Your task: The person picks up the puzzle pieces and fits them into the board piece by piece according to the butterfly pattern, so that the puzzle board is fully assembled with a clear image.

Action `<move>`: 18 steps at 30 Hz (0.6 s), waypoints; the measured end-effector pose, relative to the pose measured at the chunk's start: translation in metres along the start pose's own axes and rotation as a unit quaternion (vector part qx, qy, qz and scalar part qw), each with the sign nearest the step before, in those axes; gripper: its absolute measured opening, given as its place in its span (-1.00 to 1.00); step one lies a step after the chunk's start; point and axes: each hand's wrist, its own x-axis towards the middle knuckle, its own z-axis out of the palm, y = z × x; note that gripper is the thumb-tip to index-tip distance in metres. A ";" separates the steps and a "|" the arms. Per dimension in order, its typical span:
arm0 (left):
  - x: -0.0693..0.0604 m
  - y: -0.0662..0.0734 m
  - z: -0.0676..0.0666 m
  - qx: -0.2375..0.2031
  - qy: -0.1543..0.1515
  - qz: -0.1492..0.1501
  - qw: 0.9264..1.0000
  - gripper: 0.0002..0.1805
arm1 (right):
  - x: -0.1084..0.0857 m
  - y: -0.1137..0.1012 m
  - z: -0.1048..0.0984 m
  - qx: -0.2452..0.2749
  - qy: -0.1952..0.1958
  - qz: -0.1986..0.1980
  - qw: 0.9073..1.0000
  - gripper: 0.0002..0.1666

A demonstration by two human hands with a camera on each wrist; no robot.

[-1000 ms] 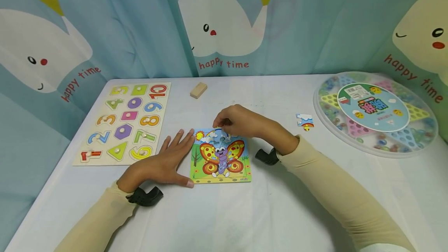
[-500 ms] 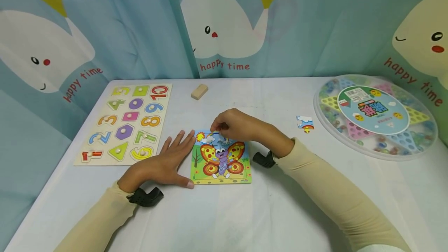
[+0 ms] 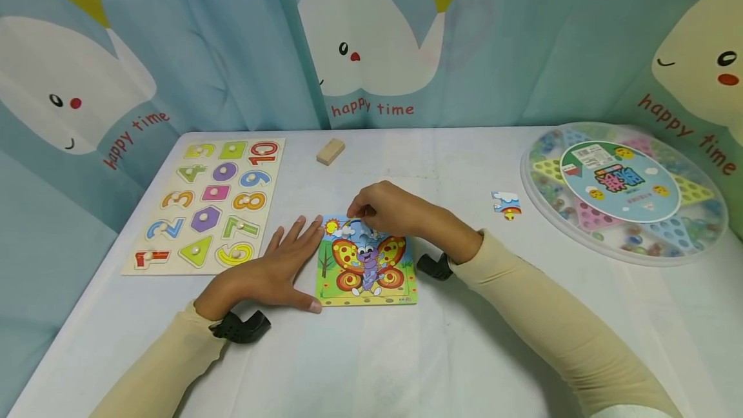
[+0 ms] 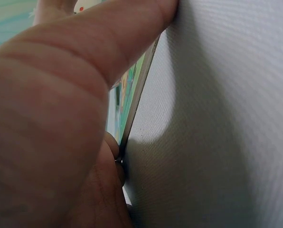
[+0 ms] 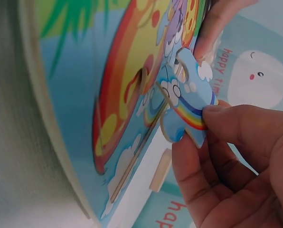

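Observation:
A butterfly jigsaw puzzle [image 3: 367,276] lies on the white table in front of me. My left hand [image 3: 269,279] rests along its left edge with fingers and thumb spread; in the left wrist view the thumb [image 4: 84,52] stands beside the board's edge. Over the puzzle's top edge, my right hand [image 3: 395,208] pinches a blue puzzle piece with a rainbow [image 5: 191,102] between thumb and fingers. The right wrist view shows that piece tilted above the board's top part. Another loose puzzle piece [image 3: 507,205] lies to the right.
A number-and-shape peg board [image 3: 197,215] lies at the left. A small wooden block [image 3: 330,151] sits toward the back. At the right is a round, clear-lidded game box with marbles [image 3: 624,192]. A blue whale-print curtain [image 3: 493,50] hangs behind the table.
My right hand has shifted slightly left along the puzzle's top edge, still pinching the piece. The left hand stays in place at the board's left edge.

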 end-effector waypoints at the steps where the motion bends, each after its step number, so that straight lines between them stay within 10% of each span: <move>1: 0.000 0.000 0.000 0.000 0.000 0.000 1.000 0.38 | 0.000 -0.001 0.001 0.000 0.002 0.003 1.000 -0.81; 18: 0.000 0.001 0.000 -0.001 0.002 0.001 1.000 0.38 | 0.001 -0.005 0.007 -0.021 0.023 0.032 0.999 -0.85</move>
